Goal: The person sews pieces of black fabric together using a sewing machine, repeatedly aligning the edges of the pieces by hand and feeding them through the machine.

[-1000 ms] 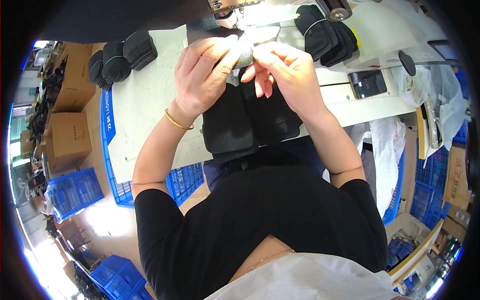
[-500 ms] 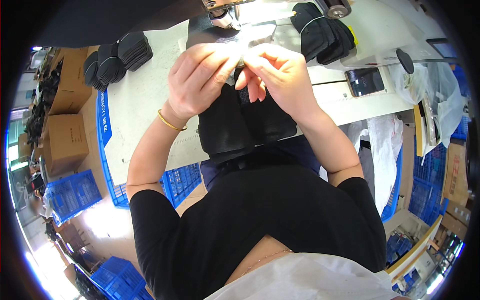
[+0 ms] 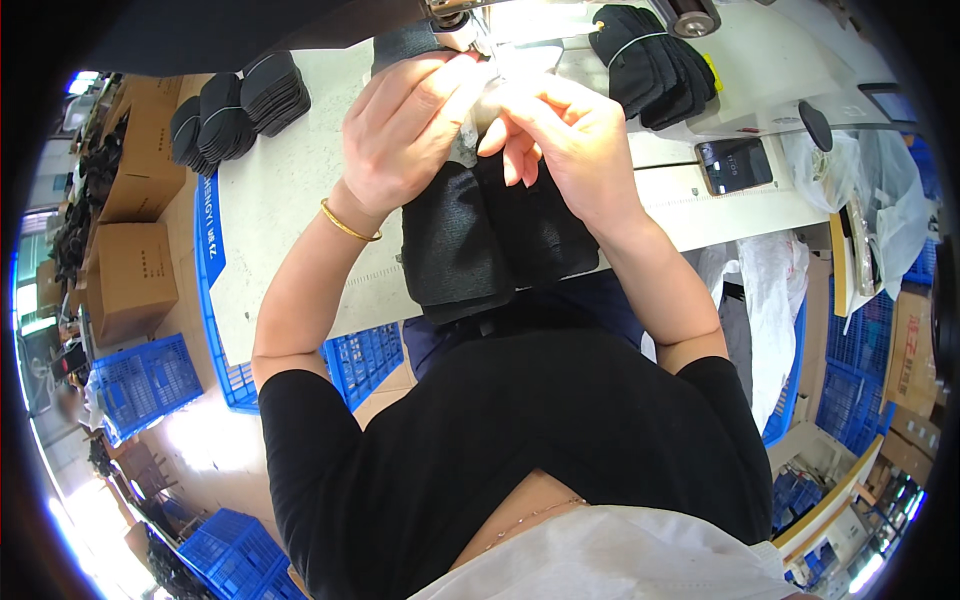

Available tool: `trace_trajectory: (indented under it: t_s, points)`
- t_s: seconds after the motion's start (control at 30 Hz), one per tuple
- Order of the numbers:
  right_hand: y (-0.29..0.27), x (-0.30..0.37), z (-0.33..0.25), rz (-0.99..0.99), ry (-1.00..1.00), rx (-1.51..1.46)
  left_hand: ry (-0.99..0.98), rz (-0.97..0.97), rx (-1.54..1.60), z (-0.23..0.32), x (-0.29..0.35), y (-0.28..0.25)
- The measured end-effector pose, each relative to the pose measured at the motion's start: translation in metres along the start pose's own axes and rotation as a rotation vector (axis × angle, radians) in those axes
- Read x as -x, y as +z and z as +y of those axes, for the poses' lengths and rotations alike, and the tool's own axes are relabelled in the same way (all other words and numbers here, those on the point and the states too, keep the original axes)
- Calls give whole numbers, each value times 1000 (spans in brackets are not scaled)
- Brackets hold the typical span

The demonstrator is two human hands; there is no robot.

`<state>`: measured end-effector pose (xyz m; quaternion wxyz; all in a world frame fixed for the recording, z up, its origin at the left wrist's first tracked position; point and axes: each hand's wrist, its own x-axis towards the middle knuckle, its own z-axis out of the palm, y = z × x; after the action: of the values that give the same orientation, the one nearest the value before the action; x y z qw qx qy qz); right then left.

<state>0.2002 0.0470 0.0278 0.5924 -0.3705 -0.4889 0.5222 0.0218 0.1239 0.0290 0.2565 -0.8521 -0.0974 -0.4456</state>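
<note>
Both of my hands are raised under the head of a sewing machine [image 3: 458,32], close to its needle area. My left hand [image 3: 405,130] has its fingertips drawn together right beside the needle; glare hides whatever is in them. Just to its right, my right hand [image 3: 570,145] pinches thumb and forefinger, other fingers curled; anything between them is too small to make out. Below the hands, two stacks of black fabric pieces, a left stack [image 3: 455,240] and a right stack [image 3: 545,225], lie at the table's front edge. Another black piece [image 3: 402,46] lies behind my left hand.
Tied bundles of black pieces [image 3: 225,118] lie at the table's far left, and another tied bundle [image 3: 655,70] at the back right. A phone [image 3: 735,165] rests on the right. Blue crates [image 3: 365,365] stand below the table, cartons [image 3: 132,280] on the left.
My hands have moved slightly away from me, and the left fingertips are now nearer the needle area. The right hand remains pinched. The whole view has shifted a little.
</note>
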Motion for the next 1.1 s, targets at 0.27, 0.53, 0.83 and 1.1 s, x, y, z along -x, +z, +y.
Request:
trace_trajectory:
  t_s: [0.27, 0.53, 0.83, 1.1]
  points:
    - [0, 3, 2, -40, 14, 10, -78, 35, -81, 8, -7, 8]
    - [3, 4, 0, -73, 45, 28, -120, 13, -57, 11, -10, 6]
    - [-1, 5, -1, -68, 31, 52, -489, -36, 113, 25, -17, 0]
    - [-7, 4, 4, -61, 59, 55, -515, -208, 475, -11, 0, -19]
